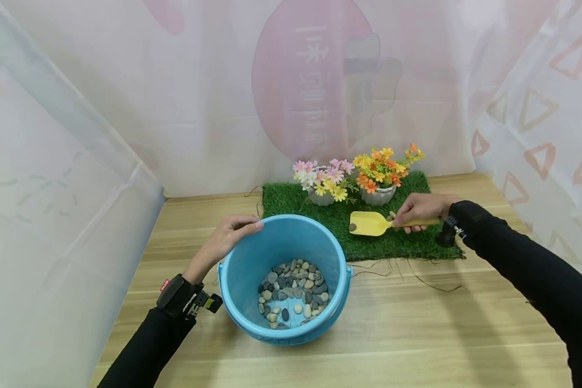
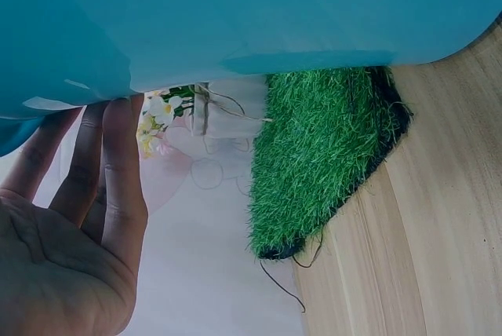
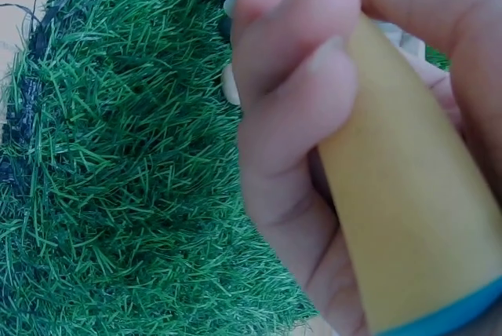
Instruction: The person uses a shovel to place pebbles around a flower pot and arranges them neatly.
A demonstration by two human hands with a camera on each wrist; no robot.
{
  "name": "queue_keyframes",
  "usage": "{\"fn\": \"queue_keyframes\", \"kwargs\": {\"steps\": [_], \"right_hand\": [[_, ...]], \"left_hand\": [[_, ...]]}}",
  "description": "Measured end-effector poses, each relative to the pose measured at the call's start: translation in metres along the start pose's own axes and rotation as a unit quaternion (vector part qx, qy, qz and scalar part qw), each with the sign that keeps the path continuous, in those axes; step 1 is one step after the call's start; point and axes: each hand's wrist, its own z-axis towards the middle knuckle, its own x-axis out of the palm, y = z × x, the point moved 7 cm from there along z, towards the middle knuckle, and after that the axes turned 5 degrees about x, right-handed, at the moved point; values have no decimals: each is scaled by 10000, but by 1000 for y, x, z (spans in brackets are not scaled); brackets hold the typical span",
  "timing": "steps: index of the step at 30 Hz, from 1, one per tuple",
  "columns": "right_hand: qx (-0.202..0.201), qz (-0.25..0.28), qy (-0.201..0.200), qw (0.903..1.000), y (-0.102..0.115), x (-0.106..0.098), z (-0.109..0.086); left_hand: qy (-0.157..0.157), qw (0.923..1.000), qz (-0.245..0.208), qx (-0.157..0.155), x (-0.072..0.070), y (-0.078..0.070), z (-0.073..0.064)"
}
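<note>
A light-blue bucket stands on the table with many grey, dark and cream pebbles over its bottom. My left hand grips the bucket's left rim, thumb over the edge and fingers against the outer wall. To the right, my right hand holds a small yellow shovel by its handle, fingers curled round it. The scoop is low over the artificial grass mat. One brown pebble shows at the scoop's front edge, and a few pale pebbles show close to my right fingers.
Two small pots of artificial flowers stand at the back of the mat: pink and yellow blooms on the left, orange and yellow ones on the right. Loose dark threads trail from the mat onto the wooden table. Pale printed curtains enclose the table.
</note>
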Motion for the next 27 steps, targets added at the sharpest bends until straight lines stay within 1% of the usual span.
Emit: {"fn": "queue_keyframes", "kwargs": {"steps": [5, 9, 15, 22, 27], "right_hand": [[309, -65, -88, 9995, -3, -1, 3], [409, -209, -95, 9989, 2, -2, 4], [526, -568, -69, 9970, 14, -5, 3], [645, -904, 135, 9937, 30, -3, -1], [860, -1052, 239, 9904, 44, -1, -3]], "left_hand": [[0, 10000, 15, -29, 1, 1, -1], [-32, 10000, 17, -63, 1, 2, -1], [-38, 10000, 42, -56, 1, 1, 0], [-11, 10000, 89, 11, 0, -1, 1], [-29, 9999, 83, 62, -1, 0, 1]]}}
